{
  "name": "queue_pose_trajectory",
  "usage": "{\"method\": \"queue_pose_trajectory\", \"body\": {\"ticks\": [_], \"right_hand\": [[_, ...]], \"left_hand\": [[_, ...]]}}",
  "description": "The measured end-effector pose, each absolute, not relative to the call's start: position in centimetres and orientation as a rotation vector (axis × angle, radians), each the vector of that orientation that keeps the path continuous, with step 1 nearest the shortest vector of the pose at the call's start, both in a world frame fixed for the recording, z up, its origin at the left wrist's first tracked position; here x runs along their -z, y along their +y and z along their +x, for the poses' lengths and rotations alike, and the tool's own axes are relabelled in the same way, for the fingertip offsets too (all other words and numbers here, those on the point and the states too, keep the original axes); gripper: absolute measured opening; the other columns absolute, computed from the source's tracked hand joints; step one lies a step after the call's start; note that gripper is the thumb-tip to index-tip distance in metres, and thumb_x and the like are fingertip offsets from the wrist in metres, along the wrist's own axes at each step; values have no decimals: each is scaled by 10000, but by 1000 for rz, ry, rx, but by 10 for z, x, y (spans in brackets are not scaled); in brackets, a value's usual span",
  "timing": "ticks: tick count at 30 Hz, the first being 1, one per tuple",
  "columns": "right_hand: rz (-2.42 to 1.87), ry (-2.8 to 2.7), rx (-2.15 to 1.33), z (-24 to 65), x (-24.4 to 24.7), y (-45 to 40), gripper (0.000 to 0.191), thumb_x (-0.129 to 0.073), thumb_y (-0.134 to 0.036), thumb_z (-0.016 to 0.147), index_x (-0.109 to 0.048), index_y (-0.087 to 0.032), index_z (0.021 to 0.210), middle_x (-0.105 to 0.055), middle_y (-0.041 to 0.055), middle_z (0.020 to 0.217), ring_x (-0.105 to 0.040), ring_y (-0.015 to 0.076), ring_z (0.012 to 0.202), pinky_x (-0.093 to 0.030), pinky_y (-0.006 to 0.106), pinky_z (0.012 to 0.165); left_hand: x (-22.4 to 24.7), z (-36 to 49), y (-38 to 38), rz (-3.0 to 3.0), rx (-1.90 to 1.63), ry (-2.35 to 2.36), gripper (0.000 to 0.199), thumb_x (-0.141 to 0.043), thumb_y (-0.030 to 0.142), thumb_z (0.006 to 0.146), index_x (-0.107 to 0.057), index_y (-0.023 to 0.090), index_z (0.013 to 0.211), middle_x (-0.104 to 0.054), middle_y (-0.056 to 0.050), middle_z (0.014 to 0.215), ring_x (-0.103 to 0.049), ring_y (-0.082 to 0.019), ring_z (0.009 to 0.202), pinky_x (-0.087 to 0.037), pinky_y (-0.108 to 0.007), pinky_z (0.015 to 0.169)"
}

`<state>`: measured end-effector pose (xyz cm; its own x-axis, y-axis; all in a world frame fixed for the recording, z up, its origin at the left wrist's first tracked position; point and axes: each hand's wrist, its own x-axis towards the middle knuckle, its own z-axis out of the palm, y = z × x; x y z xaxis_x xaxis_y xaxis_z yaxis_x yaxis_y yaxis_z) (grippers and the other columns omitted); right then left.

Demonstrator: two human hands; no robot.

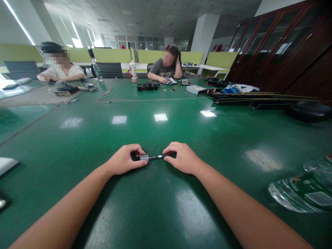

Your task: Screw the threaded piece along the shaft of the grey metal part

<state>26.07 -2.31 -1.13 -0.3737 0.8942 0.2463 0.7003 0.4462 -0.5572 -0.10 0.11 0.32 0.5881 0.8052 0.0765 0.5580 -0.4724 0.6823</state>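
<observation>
The green surface (145,128) spans the frame, reaching its far edge in the upper part. A clear bottle (298,190) lies lower right, cut by the frame's edge; its contents are unclear. At centre, the left hand's (121,160) fingers clamp a metal cylinder (144,158) on a slim rod (155,157); the right hand's (184,158) pinch its dark end.

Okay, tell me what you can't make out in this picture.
All in the head view:
Dark rod: right tip, partly covered by the right hand.
Clear bottle: cut off by the right edge.
White object: cut off by the left edge.
White bottle: lettering too small.
</observation>
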Motion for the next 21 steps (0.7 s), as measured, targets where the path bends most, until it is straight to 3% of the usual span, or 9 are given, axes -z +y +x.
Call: {"method": "queue_pose_trajectory", "body": {"ticks": [13,21], "right_hand": [[-1191,-2190,-546,231,16,-30,151,-716,-161,822,-743,-220,957,-739,18,896,-613,165,832,-443,305,777],[-1173,-2201,-526,233,16,-31,133,-707,-173,834,-744,-207,957,-742,23,908,-619,167,849,-441,313,803]], "left_hand": [[-4,0,1,2192,-545,1000,317,-780,391,731,-695,179,951,-671,-28,867,-612,-180,795,-487,-286,740],[-4,1,2,2204,-509,1027,310,-693,443,828,-713,189,1006,-692,-24,848,-622,-180,803,-487,-284,747]]}}
